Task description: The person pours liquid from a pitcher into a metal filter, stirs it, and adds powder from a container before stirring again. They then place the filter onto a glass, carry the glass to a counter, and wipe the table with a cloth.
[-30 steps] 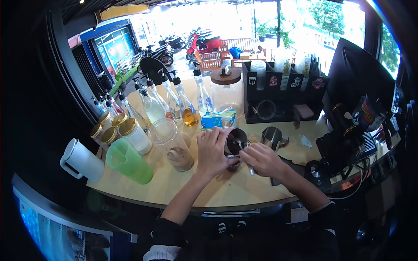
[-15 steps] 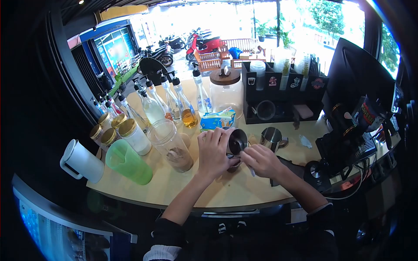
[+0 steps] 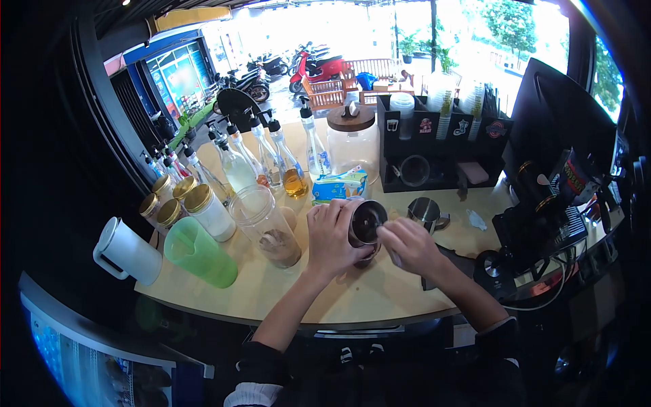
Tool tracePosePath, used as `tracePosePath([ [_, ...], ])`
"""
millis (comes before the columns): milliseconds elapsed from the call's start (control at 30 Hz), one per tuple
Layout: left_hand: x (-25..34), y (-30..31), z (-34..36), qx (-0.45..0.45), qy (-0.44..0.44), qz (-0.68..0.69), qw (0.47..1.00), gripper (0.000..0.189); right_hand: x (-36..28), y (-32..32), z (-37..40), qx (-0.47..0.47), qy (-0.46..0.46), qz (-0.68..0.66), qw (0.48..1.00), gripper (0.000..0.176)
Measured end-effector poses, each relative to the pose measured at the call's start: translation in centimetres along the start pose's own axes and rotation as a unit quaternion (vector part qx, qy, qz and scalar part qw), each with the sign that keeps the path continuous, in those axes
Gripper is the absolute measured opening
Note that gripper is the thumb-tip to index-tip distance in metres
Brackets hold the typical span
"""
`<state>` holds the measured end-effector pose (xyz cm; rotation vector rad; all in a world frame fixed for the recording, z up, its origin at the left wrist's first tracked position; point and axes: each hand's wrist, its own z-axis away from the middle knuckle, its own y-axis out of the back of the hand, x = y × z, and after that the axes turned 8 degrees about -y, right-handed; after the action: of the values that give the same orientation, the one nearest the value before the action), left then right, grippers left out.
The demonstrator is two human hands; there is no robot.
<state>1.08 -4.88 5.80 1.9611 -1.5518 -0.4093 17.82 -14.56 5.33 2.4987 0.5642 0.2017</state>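
My left hand (image 3: 331, 234) is wrapped round a metal cup (image 3: 368, 207), which is tilted so that its mouth faces me. Something dark coats or fills its inside. At the cup's right rim, my right hand (image 3: 410, 245) is closed on a thin spoon-like utensil that reaches into the mouth; most of it is hidden by the fingers. Below the cup shows part of a dark brownish vessel (image 3: 365, 260), largely covered by my left hand. A second metal cup with a handle (image 3: 424, 211) stands to the right of my right hand.
Left of my hands stand a clear jar with brown powder (image 3: 279, 247), a green pitcher (image 3: 202, 254), a white jug (image 3: 129, 251) and gold-lidded jars (image 3: 200, 199). Pump bottles (image 3: 293, 183), a tissue pack (image 3: 340, 186) and a black cup rack (image 3: 444, 146) are behind. Coffee equipment (image 3: 536, 224) stands right.
My right hand has shifted slightly up at the cup's rim, and the utensil's handle end no longer shows below it. The cup's mouth has turned a little more towards me.
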Motion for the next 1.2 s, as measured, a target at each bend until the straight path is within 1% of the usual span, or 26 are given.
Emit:
tracePosePath([
  [67,-0.1,0.1,0.1,-0.007,0.001,0.008,1.0,0.077,0.1,0.2,-0.2,-0.011,-0.015,-0.006,1.0,0.037],
  [133,-0.4,0.2,0.0,-0.011,0.0,0.016,1.0,0.077,-0.1,0.4,-0.3,-0.038,0.012,-0.066,0.997,0.037],
  [333,-0.8,0.1,0.1,-0.017,0.021,0.067,0.997,0.079,0.6,0.3,-0.3,-0.019,0.008,-0.029,0.999,0.039],
  [433,-1.1,0.0,0.0,-0.018,0.027,0.08,0.996,0.08,-0.4,0.7,-0.5,-0.074,0.053,-0.067,0.994,0.04],
  [467,-1.1,0.0,0.1,-0.023,0.028,0.088,0.995,0.079,-0.2,0.7,-0.5,-0.074,0.052,-0.066,0.994,0.04],
  [533,-1.2,0.1,0.1,-0.03,0.029,0.097,0.994,0.079,0.6,0.8,-0.7,-0.036,0.017,-0.022,0.999,0.04],
  [567,-1.2,0.1,0.0,-0.035,0.032,0.109,0.993,0.08,0.7,0.7,-0.6,-0.03,-0.001,-0.042,0.999,0.039],
  [600,-1.3,0.2,0.0,-0.04,0.034,0.121,0.991,0.08,0.4,0.8,-0.7,-0.03,0.0,-0.043,0.999,0.039],
  [667,-1.8,-0.1,0.1,-0.04,0.033,0.132,0.99,0.081,-0.4,1.2,-0.8,-0.111,0.033,-0.095,0.989,0.041],
  [733,-2.2,-0.3,0.2,-0.042,0.032,0.145,0.988,0.083,0.2,1.5,-0.8,-0.099,0.024,-0.072,0.992,0.041],
  [800,-2.4,-0.3,0.3,-0.05,0.05,0.219,0.973,0.084,0.4,1.5,-0.7,-0.088,0.015,-0.05,0.995,0.04],
  [867,-2.6,0.0,0.2,-0.06,0.042,0.217,0.973,0.084,0.4,1.6,-0.8,-0.107,-0.004,-0.094,0.99,0.041],
  [900,-2.8,0.1,0.1,-0.071,0.033,0.216,0.973,0.084,0.0,1.6,-0.8,-0.121,0.01,-0.123,0.985,0.041],
  [933,-3.0,0.2,0.1,-0.071,0.032,0.216,0.973,0.084,-0.1,1.7,-0.8,-0.121,0.009,-0.123,0.985,0.041],
  [1000,-3.4,0.4,-0.1,-0.078,0.028,0.267,0.96,0.083,-0.1,2.0,-0.8,-0.145,-0.023,-0.13,0.981,0.042],
  [1033,-3.4,0.5,-0.1,-0.078,0.029,0.268,0.96,0.083,0.3,2.1,-1.0,-0.128,-0.052,-0.127,0.982,0.037],
  [1067,-3.4,0.6,-0.2,-0.086,0.02,0.287,0.954,0.083,0.3,2.1,-1.1,-0.129,-0.052,-0.128,0.982,0.037],
  [1133,-3.7,0.8,-0.6,-0.092,0.011,0.304,0.948,0.082,0.2,2.1,-1.5,-0.139,-0.122,-0.227,0.956,0.03],
  [1167,-3.9,0.9,-0.7,-0.096,-0.007,0.298,0.95,0.082,0.0,2.1,-1.7,-0.138,-0.122,-0.226,0.956,0.03],
  [1200,-4.0,0.9,-0.9,-0.1,-0.026,0.293,0.95,0.081,-0.2,2.1,-1.8,-0.164,-0.131,-0.26,0.943,0.025],
])
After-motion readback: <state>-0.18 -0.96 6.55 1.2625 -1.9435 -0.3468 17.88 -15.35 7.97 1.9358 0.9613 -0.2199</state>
